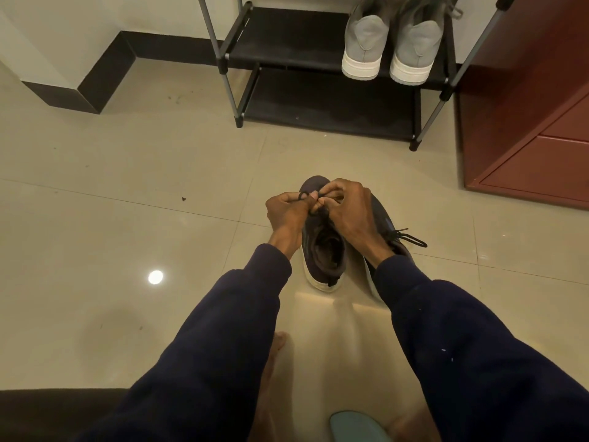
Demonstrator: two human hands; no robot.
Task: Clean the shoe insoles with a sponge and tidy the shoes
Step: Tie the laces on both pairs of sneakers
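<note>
Two dark navy sneakers stand side by side on the tiled floor. Over the left sneaker (pixel 322 250), my left hand (pixel 287 212) pinches a loop of its black lace (pixel 303 195). My right hand (pixel 347 208) pinches the same lace just beside it, fingers curled. The right sneaker (pixel 387 224) lies partly hidden under my right wrist, its lace (pixel 411 239) tied and trailing right. A teal insole (pixel 353 425) lies on the floor at the bottom edge, near my bare feet. No sponge is in view.
A black shoe rack (pixel 287 55) with grey poles stands ahead, holding a pair of grey high-top shoes (pixel 392 43) on its upper shelf. A red-brown cabinet (pixel 535 122) stands at the right. A wall corner with black skirting (pixel 95 81) juts out at the left.
</note>
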